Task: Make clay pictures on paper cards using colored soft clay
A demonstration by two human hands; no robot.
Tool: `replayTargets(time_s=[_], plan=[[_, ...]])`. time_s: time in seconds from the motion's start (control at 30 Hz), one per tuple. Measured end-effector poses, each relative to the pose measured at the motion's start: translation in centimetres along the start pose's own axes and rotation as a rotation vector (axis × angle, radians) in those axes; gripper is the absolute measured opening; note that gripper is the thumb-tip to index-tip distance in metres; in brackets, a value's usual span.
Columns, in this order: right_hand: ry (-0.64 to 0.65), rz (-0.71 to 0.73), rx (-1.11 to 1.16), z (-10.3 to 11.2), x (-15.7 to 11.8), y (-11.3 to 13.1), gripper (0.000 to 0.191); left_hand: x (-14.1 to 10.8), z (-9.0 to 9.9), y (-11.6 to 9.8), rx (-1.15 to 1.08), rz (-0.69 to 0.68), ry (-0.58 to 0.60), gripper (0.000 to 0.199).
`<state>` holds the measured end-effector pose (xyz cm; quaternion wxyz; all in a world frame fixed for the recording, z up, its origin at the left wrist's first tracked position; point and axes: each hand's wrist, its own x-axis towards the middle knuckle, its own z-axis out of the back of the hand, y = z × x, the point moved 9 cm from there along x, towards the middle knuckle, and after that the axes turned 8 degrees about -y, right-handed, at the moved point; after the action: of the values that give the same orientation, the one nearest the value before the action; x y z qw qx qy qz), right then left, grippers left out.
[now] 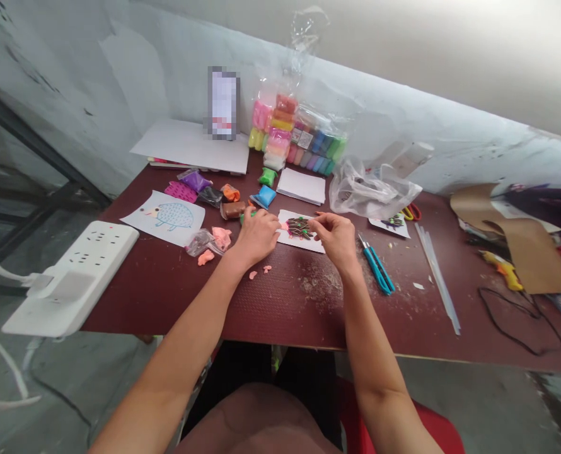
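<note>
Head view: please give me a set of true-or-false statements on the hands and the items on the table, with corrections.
1. The hedgehog drawing lies to the left of the left hand. True.
2. The right hand is at the white power strip. False: the right hand is at the right side of the white card bearing dark twig-like pieces.
3. The teal-handled tool lies between the two hands. False: the teal-handled tool lies to the right of the right hand.
4. The tabletop is dark red. True.
5. The yellow glue gun lies nearer the table's right end than its left. True.
</note>
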<state>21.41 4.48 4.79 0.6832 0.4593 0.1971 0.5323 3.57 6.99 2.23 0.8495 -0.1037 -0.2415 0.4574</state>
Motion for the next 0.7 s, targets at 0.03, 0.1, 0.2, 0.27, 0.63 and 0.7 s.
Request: replayTargets(time_s=[0.03, 0.1, 0.2, 0.27, 0.63, 0.7], plan=[[-0.033, 0.010, -0.029, 0.5, 0.3, -0.2, 0.022, 0.0, -0.1, -0.1, 0.005, -0.005, 0.004, 0.027], [-0.068, 0.026, -0.089, 1.0, 0.9, -0.7, 0.023, -0.1, -0.4, -0.2, 0.018, -0.017, 0.017, 0.027], [-0.076, 0.016, -0.154, 1.3, 1.4, -1.6, 0.025, -0.1, -0.7, -0.4, 0.023, -0.033, 0.028, 0.028], [-0.074, 0.006, -0.201, 1.1, 1.4, -2.0, 0.026, -0.1, -0.8, -0.6, 0.023, -0.043, 0.027, 0.028], [-0.066, 0.051, -0.231, -0.1, 0.7, -1.4, 0.016, -0.2, -1.3, -0.6, 0.038, -0.054, 0.031, 0.029], [-0.070, 0.047, -0.201, -0.1, 0.7, -1.6, 0.020, -0.2, -1.3, -0.6, 0.044, -0.055, 0.030, 0.028]])
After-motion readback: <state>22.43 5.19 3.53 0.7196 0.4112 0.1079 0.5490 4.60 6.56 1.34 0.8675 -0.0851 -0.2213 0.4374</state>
